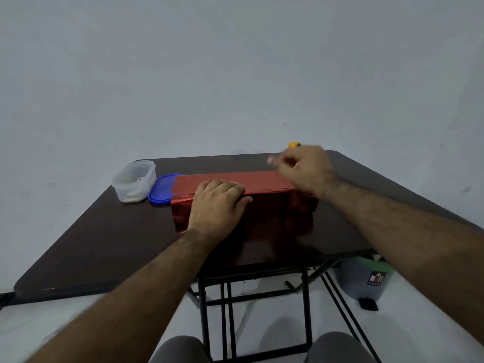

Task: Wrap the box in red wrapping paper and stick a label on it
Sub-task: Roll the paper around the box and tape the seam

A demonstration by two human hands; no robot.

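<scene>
Box: a long box [243, 195] lay across the middle of a dark brown table [104, 244], already covered on its top and its near side by red wrapping paper [275, 221].
Paper: the shiny red sheet ran down the near face of the box and spread flat on the table toward the person, reaching the near table edge; a seam or paper edge ran along the top near edge of the box.
Left hand: the left hand [218, 203] lay palm down on the top near edge of the box, toward its left half, fingers fairly straight and close together, pressing the paper against the box; the thumb rested on the near face.
Right hand: the right hand [306, 169] was over the far right end of the box, blurred, fingers curled; it appeared to hold a yellow object [293, 145], of which only a small part showed beyond the knuckles, and what that object was could not be told.
Container: a clear plastic tub [134, 180] stood at the far left of the table, well apart from the hands, with small items inside that were too small to make out.
Lid: a blue lid [161, 192] lay flat between the tub and the left end of the box, just beside both.
Under the table: black folding legs [306, 305] and a grey bin [364, 279] with a green top on the floor at the right.
Person: two knees showed at the bottom edge.
</scene>
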